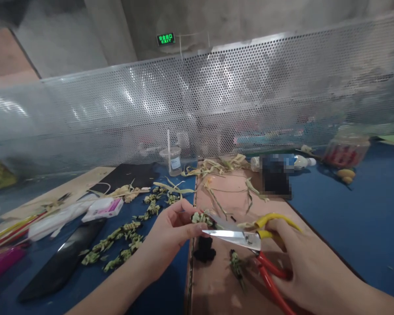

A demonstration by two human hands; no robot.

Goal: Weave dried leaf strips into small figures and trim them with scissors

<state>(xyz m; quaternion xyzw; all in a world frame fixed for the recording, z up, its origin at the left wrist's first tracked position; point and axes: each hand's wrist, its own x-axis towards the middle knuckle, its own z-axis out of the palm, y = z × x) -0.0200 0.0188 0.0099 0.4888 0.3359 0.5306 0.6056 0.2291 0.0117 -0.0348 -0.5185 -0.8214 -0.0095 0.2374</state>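
My left hand [166, 232] pinches a small knotted piece of dried green leaf [201, 218] between thumb and fingers. In my right hand [304, 262] is a pair of scissors [231, 238] with one yellow and one red handle. The blades are spread and point left, with their tips right by the leaf piece and my left thumb. Below them, a black fuzzy clump [205, 253] and another knotted leaf piece [236, 266] lie on the brown board [216, 288]. Several similar knotted leaf pieces [129, 234] lie on the blue tabletop left of my left hand.
Loose dried leaf strips [219, 165] lie at the board's far end. Beyond stand a plastic cup with a straw [174, 162], a lying bottle [302, 162] and a clear jar [347, 148]. A tissue pack [103, 208] and a long black object [64, 260] lie left. A perforated metal screen [134, 105] runs behind.
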